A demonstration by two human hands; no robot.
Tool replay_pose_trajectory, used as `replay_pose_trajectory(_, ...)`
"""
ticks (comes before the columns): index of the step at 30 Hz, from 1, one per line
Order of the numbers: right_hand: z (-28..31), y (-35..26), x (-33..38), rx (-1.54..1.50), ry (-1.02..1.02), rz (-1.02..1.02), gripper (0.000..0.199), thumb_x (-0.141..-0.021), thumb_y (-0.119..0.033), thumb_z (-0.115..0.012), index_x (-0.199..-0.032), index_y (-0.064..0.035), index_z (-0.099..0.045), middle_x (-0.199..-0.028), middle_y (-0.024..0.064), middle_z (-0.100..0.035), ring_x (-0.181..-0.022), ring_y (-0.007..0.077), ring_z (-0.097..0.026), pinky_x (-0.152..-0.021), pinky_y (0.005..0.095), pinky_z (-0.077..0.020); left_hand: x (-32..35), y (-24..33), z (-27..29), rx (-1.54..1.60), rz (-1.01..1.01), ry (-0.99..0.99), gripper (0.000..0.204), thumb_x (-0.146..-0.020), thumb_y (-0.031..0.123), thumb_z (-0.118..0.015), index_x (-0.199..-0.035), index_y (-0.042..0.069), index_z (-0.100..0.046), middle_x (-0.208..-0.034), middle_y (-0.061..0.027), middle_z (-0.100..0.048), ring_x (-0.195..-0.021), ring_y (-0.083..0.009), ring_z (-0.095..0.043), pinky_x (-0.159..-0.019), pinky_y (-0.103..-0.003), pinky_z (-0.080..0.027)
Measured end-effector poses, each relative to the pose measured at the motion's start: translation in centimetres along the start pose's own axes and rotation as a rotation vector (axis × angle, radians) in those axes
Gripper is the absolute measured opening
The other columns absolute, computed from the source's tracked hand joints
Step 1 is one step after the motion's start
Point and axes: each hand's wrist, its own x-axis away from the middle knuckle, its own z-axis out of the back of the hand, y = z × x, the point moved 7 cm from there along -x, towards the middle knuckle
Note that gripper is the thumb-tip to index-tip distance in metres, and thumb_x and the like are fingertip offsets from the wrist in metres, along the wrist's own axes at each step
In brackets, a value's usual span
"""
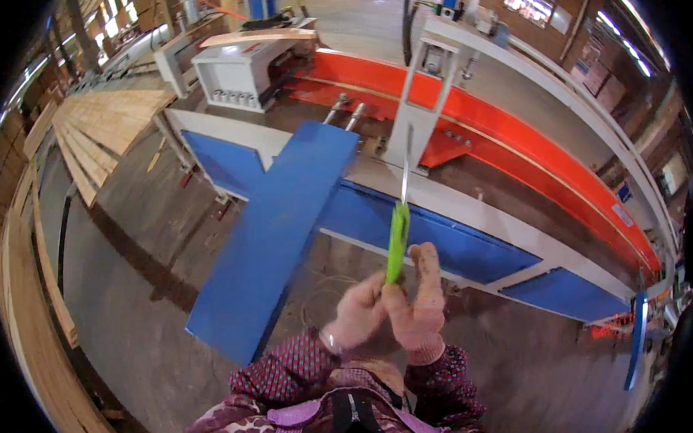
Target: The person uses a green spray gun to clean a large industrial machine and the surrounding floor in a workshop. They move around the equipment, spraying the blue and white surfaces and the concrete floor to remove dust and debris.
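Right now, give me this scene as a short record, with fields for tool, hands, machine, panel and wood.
Tool: green-handled tool, thin metal shaft pointing away from the person
Left hand: left hand, fingers at the handle's lower end
Right hand: right hand, close beside the left, some fingers extended; its grip is unclear
Machine: white frame with blue lower panels and a long orange beam
Panel: large blue panel, slanting toward the lower left
Wood: pale boards, spread at the left

The left hand (pixel 356 312) and right hand (pixel 422 314) are before the machine (pixel 471 240), the lower end of the tool (pixel 397 241) between them. Left of them, a panel (pixel 277 229) juts from the machine; boards (pixel 113 132) lie farther left.
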Motion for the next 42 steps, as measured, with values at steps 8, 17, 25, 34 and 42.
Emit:
replay_pose_trajectory(8, 3.2, 12.1, 6.1, 0.013, 0.078, -0.455, 0.068, -0.085, -0.027, -0.065, -0.138, 0.0019, -0.035, -0.122, 0.0193, -0.055, -0.114, 0.0306, -0.055, -0.096, 0.0366, -0.0434, -20.4, 7.2, 0.6, -0.136, -0.238, 0.057, 0.024, -0.090, 0.012, -0.056, -0.113, 0.004, -0.058, -0.088, -0.0037, -0.066, -0.065, -0.0049, -0.051, -0.054, -0.021, -0.042)
replay_pose_trajectory(17, 4.0, 18.6, 15.6, 0.109, -0.028, -1.126, 0.041, -0.093, -0.025, -0.051, -0.128, -0.0046, -0.046, -0.119, 0.0168, -0.056, -0.106, 0.0267, -0.057, -0.089, 0.0340, -0.0461, -34.6, -0.5, 1.8, -0.173, -0.173, -0.012, 0.030, -0.089, 0.015, -0.056, -0.117, 0.006, -0.058, -0.100, -0.0017, -0.061, -0.074, -0.0060, -0.052, -0.055, -0.019, -0.040)
replay_pose_trajectory(25, 5.3, 21.2, 26.0, 0.150, 0.052, -1.204, 0.044, -0.092, -0.031, -0.052, -0.126, -0.0033, -0.047, -0.118, 0.0196, -0.055, -0.109, 0.0289, -0.056, -0.092, 0.0351, -0.0435, -34.8, -10.6, 10.0, -0.390, -0.141, 0.051, 0.040, -0.089, 0.031, -0.059, -0.120, 0.006, -0.056, -0.112, -0.0088, -0.060, -0.080, -0.0139, -0.054, -0.054, -0.027, -0.040)
replay_pose_trajectory(34, 17.2, 18.5, 36.5, 0.396, 0.060, -1.321, 0.051, -0.086, -0.040, -0.056, -0.127, -0.0092, -0.050, -0.119, 0.0184, -0.056, -0.112, 0.0322, -0.054, -0.093, 0.0385, -0.0440, -24.3, -11.2, -2.1, -1.014, -0.428, 0.291, 0.047, -0.088, 0.044, -0.053, -0.116, 0.007, -0.059, -0.104, -0.0125, -0.064, -0.090, -0.0202, -0.061, -0.078, -0.039, -0.050)
replay_pose_trajectory(42, 37.2, 19.9, 48.5, 0.224, 0.570, -1.590, 0.052, -0.084, -0.045, -0.056, -0.124, -0.0109, -0.052, -0.124, 0.0189, -0.055, -0.113, 0.0356, -0.055, -0.090, 0.0426, -0.0455, -5.9, -25.2, -39.5, -0.700, 0.012, -0.626, 0.041, -0.089, 0.040, -0.053, -0.112, 0.007, -0.060, -0.099, -0.0106, -0.061, -0.083, -0.0193, -0.059, -0.070, -0.037, -0.048)
